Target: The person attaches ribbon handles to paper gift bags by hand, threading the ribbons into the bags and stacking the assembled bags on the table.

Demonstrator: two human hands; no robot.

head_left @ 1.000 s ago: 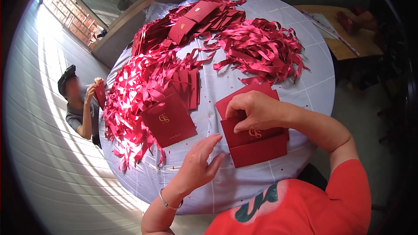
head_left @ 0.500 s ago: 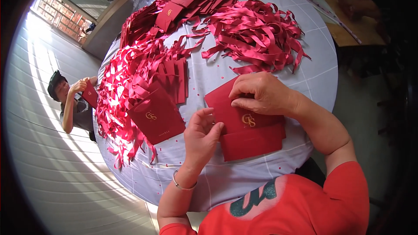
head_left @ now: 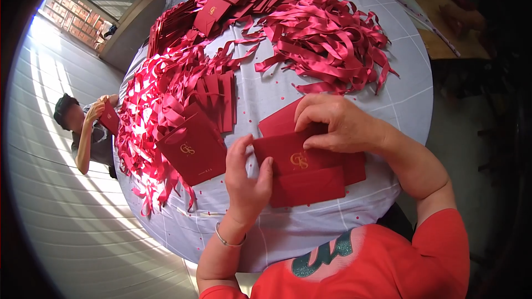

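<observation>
Your right hand (head_left: 346, 124) has its thumb and fingers bent in, nearly closed, on the top edge of a red bag (head_left: 302, 185). The bag lies flat on the desk (head_left: 407, 86), just below those fingers. Your left hand (head_left: 249, 180) has its thumb and fingers wide apart, with the bag's left edge in the gap. You cannot tell if they squeeze it. More flat red sheets (head_left: 356, 169) poke out under your right fingers. Past them is a heap of red ribbons (head_left: 327, 44). Left of your left fingers sits another bag (head_left: 194, 158) with a gold mark.
</observation>
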